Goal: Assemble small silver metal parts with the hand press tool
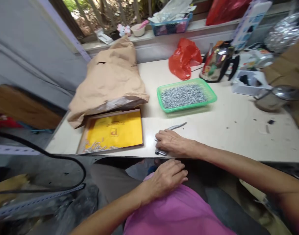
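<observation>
My right hand (172, 142) lies palm down near the table's front edge, its fingers curled over something mostly hidden. A small shiny metal piece (161, 152) with a dark end pokes out below the fingers. Just beyond the knuckles, a slim grey pointed tool (177, 126) lies on the tabletop; its near end is behind the hand. My left hand (169, 178) rests on the pink shirt (179, 212) below the table edge, fingers loosely extended and apparently holding nothing. Left of my right hand is a shallow tray (142, 138) with a yellow sheet (125, 130) and several small metal pins (98, 146).
A green basket (188, 109) full of small metal pieces stands behind my right hand. Further round are a large brown paper bag (112, 75), a red plastic bag (183, 58), a kettle (216, 65), a white box (247, 88) and a glass vessel (270, 101).
</observation>
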Demonstrator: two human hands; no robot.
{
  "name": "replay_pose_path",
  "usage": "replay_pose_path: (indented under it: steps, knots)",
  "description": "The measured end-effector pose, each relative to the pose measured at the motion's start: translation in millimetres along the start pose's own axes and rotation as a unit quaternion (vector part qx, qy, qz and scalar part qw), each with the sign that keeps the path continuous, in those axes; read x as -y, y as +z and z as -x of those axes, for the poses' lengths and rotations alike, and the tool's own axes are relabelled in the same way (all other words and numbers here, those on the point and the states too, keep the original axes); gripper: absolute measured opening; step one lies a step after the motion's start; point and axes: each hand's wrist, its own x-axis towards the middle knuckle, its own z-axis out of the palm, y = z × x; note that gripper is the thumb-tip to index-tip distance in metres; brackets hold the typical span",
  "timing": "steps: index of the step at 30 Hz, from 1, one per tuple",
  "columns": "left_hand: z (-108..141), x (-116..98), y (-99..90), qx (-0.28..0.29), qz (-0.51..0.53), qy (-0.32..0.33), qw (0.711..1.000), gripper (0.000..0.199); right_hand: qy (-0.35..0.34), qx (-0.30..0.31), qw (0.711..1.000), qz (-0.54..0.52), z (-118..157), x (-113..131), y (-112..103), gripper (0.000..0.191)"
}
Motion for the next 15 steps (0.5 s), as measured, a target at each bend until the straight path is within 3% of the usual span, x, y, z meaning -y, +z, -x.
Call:
replay_pose_path:
  steps: [2,4,6,8,11,13,15]
  knots:
    - [22.6,7.3,-26.5,-0.027,-0.051,-0.058,0.997,0.018,-0.011,0.027,1.0,0.004,-6.6,9.9,3.4,0.015]
    - [46.3,25.6,-61.5,-0.058,-0.141,-0.186,0.971,0.021,-0.002,0.041,0.999,-0.001,-10.2,14.0,9.5,0.014]
    - [69.1,50.7,-99.2,-0.086,-0.239,-0.338,0.906,0.026,-0.002,0.04,0.999,-0.022,-12.3,13.7,16.7,0.013]
    - [88.4,76.9,-132.0,-0.081,-0.303,-0.449,0.837,0.03,0.005,0.006,0.998,-0.06,-13.2,10.6,20.6,0.013]
    - [108.0,109.4,-162.9,-0.017,-0.338,-0.541,0.77,0.031,0.064,-0.162,0.979,-0.105,-11.6,1.6,8.0,0.017]
    - [117.2,127.0,-171.5,0.025,-0.337,-0.57,0.749,0.034,0.128,-0.313,0.936,-0.096,-8.9,-8.8,-14.7,0.015]
    - [126.7,145.4,-174.4,0.042,-0.335,-0.567,0.751,0.036,0.185,-0.421,0.885,-0.068,-6.3,-25.2,-42.5,0.013]
